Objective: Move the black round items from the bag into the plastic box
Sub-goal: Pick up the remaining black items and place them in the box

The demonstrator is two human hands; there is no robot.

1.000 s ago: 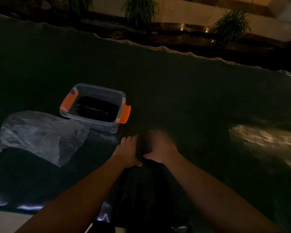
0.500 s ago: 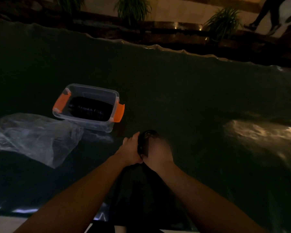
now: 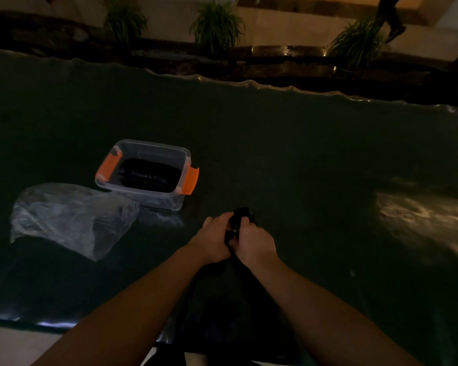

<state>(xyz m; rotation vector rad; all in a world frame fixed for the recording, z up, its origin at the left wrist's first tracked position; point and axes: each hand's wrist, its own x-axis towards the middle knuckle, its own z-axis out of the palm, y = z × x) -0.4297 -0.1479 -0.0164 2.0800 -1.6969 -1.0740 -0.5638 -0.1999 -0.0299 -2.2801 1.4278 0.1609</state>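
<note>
A clear plastic box [image 3: 154, 147] with orange latches stands on the dark sheet at centre left; several black round items [image 3: 146, 178] lie inside it in a row. A crumpled clear plastic bag [image 3: 69, 220] lies flat just left of and in front of the box. My left hand [image 3: 213, 241] and my right hand [image 3: 254, 243] are pressed together in front of the box, both gripping one black round item [image 3: 242, 215] whose top shows above the fingers. The scene is dim, so the item's lower part is hard to make out.
A dark sheet [image 3: 302, 154] covers the table; its wavy far edge runs across the upper view. A light patch [image 3: 418, 212] glares on it at the right. Potted plants [image 3: 217, 25] and a low ledge stand beyond. A pale floor strip [image 3: 19, 344] shows at bottom left.
My hands have closed together and raised a black round item between them; one second ago they lay flat on the sheet with nothing visible in them.
</note>
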